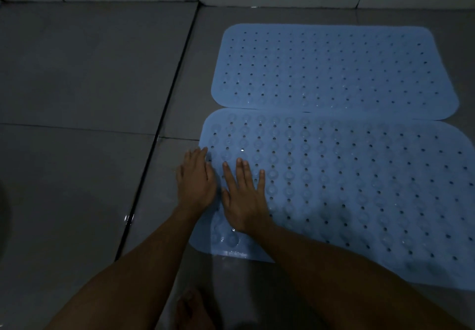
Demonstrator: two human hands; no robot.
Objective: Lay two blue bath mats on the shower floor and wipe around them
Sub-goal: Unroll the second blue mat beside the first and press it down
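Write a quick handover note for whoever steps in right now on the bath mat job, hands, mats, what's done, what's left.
Left hand: flat, fingers straight, on the left edge of the near mat.
Right hand: flat, pressing the same mat.
Far mat: lying flat by the wall, its near edge meeting the near mat.
Done: both mats are down on the tiled floor.
Left: finish pressing the near mat, then wipe around both. No cloth in view.

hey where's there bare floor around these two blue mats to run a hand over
Widest bare floor tile lies left of both mats, past the dark groove. A narrow strip runs between the far mat and wall. Crowded: near mat left end, under left hand and right hand; mats meet, no gap.
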